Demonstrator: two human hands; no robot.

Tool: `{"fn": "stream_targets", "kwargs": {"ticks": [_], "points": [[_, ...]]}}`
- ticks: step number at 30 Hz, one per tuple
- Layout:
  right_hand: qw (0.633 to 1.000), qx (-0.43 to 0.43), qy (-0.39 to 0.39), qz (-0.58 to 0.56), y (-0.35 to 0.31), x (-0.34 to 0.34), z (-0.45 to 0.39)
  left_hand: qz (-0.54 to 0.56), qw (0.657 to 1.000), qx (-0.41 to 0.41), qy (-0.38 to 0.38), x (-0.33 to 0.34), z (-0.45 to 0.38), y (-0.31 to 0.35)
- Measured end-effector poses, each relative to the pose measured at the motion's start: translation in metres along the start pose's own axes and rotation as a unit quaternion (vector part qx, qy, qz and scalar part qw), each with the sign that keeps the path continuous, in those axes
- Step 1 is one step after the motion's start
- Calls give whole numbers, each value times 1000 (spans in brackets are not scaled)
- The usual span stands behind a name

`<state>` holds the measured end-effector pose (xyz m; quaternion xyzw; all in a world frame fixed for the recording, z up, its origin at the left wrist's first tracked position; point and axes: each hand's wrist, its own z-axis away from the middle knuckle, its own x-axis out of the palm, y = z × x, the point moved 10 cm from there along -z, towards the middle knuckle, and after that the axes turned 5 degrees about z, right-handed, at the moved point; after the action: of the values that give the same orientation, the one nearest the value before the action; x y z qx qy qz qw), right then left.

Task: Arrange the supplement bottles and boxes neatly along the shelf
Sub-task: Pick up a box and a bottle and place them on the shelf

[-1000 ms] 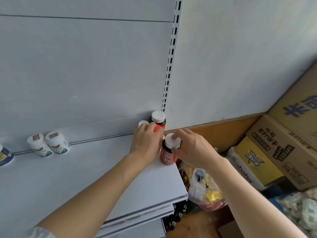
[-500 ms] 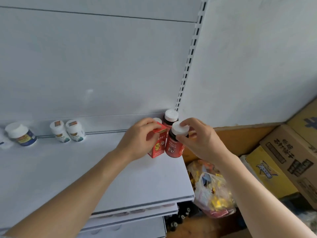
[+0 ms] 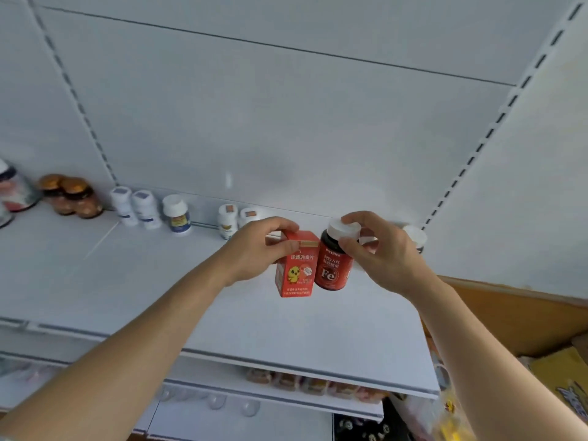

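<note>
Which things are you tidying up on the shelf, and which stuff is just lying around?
Being tidied: red box, red Fe bottle, white bottles, amber jars on the shelf.
Just lying about: yellow carton, snack bag.

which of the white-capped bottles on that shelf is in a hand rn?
The dark bottle with the red Fe label: the right hand pinches its white cap. The other white-capped bottles stand untouched along the back.

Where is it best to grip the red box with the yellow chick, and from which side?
Grip the red box near its top, thumb and fingers on opposite flat faces, coming from its left: the Fe bottle stands close against its right side. The left hand already pinches it so.
</note>
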<state>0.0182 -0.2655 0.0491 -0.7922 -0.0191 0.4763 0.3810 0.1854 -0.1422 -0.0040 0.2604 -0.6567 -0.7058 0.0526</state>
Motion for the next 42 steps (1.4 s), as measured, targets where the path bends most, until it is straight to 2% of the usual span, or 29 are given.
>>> {"fn": "stream_targets", "kwargs": {"ticks": [4, 10, 14, 22, 31, 42], "points": [[1000, -22, -14, -14, -54, 33, -9, 2, 1000, -4, -7, -48, 33, -12], [997, -62, -32, -30, -148, 103, -16, -64, 998, 4, 18, -143, 95, -23], [995, -80, -42, -40, -205, 159, -20, -63, 996, 1, 55, -212, 137, -45], [982, -138, -113, -58, -318, 265, -52, -40, 990, -15, 137, -341, 209, -89], [965, -197, -153, -78, -422, 377, -131, -85, 973, -47, 210, -487, 241, -124], [944, -250, -216, -26, -526, 490, -186, -131, 969, -79, 196, -629, 259, -166]]}}
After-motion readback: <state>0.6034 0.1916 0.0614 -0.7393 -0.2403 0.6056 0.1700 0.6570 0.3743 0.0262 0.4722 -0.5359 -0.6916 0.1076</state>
